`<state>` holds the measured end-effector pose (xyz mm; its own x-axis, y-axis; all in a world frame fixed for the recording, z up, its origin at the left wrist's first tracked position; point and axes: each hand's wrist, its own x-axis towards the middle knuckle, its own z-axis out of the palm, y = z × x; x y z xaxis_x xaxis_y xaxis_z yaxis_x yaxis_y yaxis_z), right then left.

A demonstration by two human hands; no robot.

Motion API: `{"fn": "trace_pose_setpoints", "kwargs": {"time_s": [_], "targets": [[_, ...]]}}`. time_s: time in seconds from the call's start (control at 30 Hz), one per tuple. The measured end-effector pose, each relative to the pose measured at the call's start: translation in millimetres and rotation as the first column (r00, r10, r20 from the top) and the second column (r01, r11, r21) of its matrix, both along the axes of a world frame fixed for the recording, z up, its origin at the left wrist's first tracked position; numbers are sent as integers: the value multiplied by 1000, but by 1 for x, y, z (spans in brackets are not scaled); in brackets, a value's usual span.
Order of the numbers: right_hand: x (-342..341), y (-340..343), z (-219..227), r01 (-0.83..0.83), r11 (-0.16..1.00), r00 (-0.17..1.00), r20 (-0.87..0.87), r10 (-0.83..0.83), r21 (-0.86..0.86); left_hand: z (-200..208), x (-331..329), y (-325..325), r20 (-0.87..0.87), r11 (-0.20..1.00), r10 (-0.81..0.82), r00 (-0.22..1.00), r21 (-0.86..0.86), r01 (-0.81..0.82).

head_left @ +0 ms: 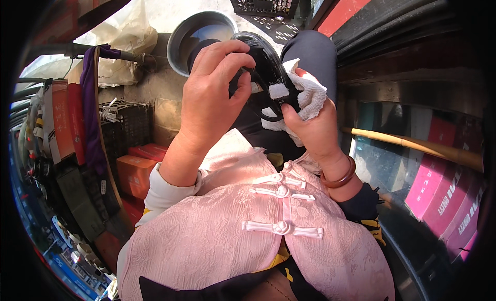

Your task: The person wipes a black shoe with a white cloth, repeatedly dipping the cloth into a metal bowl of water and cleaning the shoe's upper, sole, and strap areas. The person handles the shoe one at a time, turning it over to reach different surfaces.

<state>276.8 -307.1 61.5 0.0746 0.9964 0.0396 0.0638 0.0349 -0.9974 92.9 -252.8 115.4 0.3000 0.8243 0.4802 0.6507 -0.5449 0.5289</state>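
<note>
A glossy black shoe with a pale patch on its insole is held up over my lap. My right hand grips the shoe's near end from the right, thumb on its edge. A white cloth is in that same hand, bunched against the shoe's outer side and hanging below it. On the left, my left hand reaches over the shoe, its thumb and fingers closed on a black strap at the side. My left fingertips partly cover the strap, and the sole is hidden.
A grey metal basin with liquid stands on the floor beyond my hands. Behind it is a black plastic crate. Orange and red boxes are at my left. A bamboo pole and pink boxes lie to the right.
</note>
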Motion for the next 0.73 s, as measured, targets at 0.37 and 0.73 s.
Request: {"fn": "trace_pose_setpoints", "kwargs": {"time_s": [0.37, 0.73], "targets": [[8, -1, -5, -11, 1000, 999, -30, 12, 16, -6, -6, 3, 480, 928, 13, 877, -333, 168], [12, -1, 2, -24, 999, 998, 59, 22, 26, -8, -31, 9, 616, 795, -90, 782, -429, 430]]}}
